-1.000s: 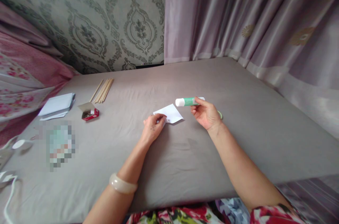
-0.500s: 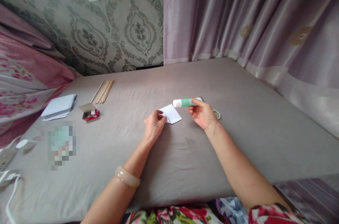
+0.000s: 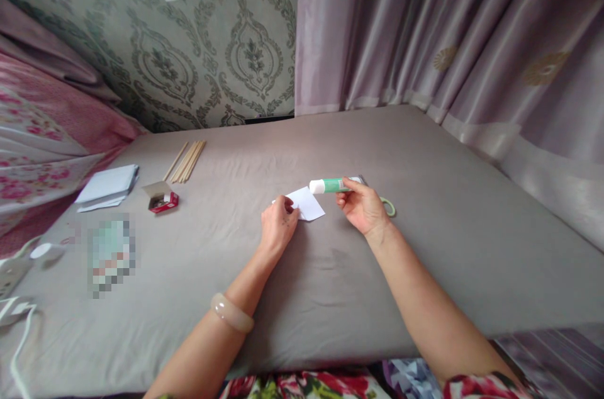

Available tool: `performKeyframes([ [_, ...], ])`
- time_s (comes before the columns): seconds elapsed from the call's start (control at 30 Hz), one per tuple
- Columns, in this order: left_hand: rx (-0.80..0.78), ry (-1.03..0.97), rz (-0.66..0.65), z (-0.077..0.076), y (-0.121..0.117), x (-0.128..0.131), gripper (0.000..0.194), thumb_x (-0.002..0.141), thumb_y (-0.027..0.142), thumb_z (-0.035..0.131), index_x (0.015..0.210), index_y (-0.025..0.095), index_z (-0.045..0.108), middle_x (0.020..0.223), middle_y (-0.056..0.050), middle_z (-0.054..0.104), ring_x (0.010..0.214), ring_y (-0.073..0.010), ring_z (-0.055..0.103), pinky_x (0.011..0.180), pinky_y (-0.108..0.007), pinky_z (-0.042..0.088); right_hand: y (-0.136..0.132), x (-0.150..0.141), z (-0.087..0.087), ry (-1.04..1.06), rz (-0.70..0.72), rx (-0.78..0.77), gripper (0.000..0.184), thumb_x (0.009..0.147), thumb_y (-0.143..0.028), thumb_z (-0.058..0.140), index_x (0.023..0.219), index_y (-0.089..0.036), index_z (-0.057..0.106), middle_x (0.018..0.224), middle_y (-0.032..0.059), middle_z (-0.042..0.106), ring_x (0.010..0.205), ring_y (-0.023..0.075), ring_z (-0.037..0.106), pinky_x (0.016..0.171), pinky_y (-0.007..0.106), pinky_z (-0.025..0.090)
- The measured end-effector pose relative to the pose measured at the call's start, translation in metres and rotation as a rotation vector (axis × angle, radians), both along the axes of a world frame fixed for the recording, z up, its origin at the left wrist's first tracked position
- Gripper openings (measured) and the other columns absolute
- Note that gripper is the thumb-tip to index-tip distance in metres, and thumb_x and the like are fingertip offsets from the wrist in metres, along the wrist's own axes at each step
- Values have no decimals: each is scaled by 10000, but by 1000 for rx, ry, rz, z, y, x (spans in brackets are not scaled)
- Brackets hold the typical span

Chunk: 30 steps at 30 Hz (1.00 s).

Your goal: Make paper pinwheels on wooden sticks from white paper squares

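Observation:
A small white folded paper (image 3: 309, 202) lies on the grey bed sheet (image 3: 330, 273). My left hand (image 3: 278, 226) rests on its near left corner, fingers curled and pinching the edge. My right hand (image 3: 361, 205) holds a green glue stick (image 3: 330, 185) with a white cap, lying sideways just above the paper's right side, cap pointing left. A pale bangle sits on my left wrist.
Wooden sticks (image 3: 185, 160) lie at the back left, a small red open box (image 3: 161, 197) in front of them, and a stack of white paper (image 3: 108, 185) further left. Green-handled scissors (image 3: 387, 205) peek out behind my right hand. White cable (image 3: 19, 323) at far left.
My right hand has brought the glue stick slightly left and lower, closer over the paper. My left hand has stayed on the paper's corner, its fingers closing more on the edge.

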<state>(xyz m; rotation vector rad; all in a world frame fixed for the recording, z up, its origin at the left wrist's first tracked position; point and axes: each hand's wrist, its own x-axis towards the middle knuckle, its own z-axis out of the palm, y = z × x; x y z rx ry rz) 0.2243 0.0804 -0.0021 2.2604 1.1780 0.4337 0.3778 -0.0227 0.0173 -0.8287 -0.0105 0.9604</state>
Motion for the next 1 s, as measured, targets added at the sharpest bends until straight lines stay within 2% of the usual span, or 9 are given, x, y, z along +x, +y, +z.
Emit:
performKeyframes([
  [0.3,41,20,-5,-5,2,0,170,785,208,579,941,171,635,882,-70,715,844,-205,653,755,-302,468,1,-2,-1,-10,5,7,196,606,-125,760,681,-173,586,588,-37,599,464,58,504,371,153,413],
  [0.63,30,92,-87,2,1,1,178,822,216,558,906,187,713,860,-66,724,830,-210,637,748,-295,452,-1,-2,1,2,-2,-6,183,617,-118,747,688,-171,587,581,-38,599,461,56,500,380,148,413],
  [0.87,239,259,-201,5,-4,-5,282,898,246,459,958,212,732,951,-96,680,946,-247,551,824,-341,407,0,-3,2,0,9,-14,202,597,-128,767,679,-169,588,571,-42,592,455,55,498,370,146,398],
  [1.0,390,319,-300,6,-10,-14,323,909,190,405,996,229,714,1057,-120,620,994,-279,476,818,-391,376,0,-3,2,10,10,-11,176,602,-122,754,672,-160,598,569,-38,595,453,52,496,370,144,395],
])
